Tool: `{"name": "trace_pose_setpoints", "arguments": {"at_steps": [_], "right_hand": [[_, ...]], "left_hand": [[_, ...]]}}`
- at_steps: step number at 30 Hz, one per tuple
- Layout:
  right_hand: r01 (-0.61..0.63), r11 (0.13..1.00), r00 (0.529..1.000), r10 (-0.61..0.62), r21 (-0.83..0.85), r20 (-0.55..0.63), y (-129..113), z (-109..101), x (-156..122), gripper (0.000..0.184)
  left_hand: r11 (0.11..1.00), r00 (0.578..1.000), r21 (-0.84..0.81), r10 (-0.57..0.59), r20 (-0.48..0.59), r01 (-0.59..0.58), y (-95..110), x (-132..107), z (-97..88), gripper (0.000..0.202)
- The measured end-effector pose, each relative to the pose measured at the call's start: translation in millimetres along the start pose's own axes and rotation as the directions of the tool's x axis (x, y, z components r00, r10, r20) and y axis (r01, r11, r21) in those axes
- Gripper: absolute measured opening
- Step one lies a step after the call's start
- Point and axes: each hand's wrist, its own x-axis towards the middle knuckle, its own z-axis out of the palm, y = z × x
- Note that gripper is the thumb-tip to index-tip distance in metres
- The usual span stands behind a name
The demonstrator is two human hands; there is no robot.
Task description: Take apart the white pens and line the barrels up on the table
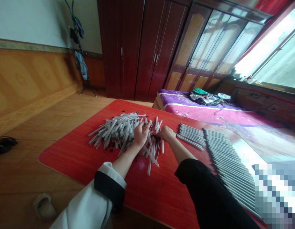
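Observation:
A loose heap of white pens (118, 128) lies on a red table (90, 152). My left hand (140, 133) rests on the right side of the heap, its fingers curled round several pens. Just to its right, my right hand (165, 132) is closed on pens at the heap's edge. Small black caps are scattered among the pens. Pens laid side by side form a neat row (191, 136) to the right of my right hand.
A longer row of aligned pens (230, 165) runs along the table's right side. A purple-covered bed (200, 106) stands behind, with dark red wardrobes (142, 47) beyond. A slipper (43, 206) lies on the wooden floor at left.

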Motion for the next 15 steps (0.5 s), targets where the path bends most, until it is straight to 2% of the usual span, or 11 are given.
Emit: {"name": "trace_pose_setpoints", "arguments": {"at_steps": [2,5,9,15], "right_hand": [[0.0,0.997,0.999,0.004,-0.074,0.051,-4.1,-2.3,-3.4,0.057],[-0.013,0.996,0.997,0.019,-0.085,0.079,-7.2,-3.5,-3.9,0.057],[-0.036,0.997,0.995,0.042,-0.071,0.088,-4.7,-2.1,-1.5,0.06],[-0.034,0.998,0.996,0.037,-0.047,0.08,-0.1,1.1,-2.6,0.052]], "left_hand": [[1.0,1.0,0.015,0.006,0.001,-0.006,-1.7,-0.1,0.3,0.029],[0.998,0.999,0.064,0.029,0.016,-0.03,-3.3,-1.0,1.0,0.03],[0.986,0.994,0.148,0.068,0.084,-0.08,-0.9,-4.5,2.4,0.028],[0.966,0.981,0.215,0.105,0.164,-0.14,2.0,-11.6,5.1,0.025]]}}
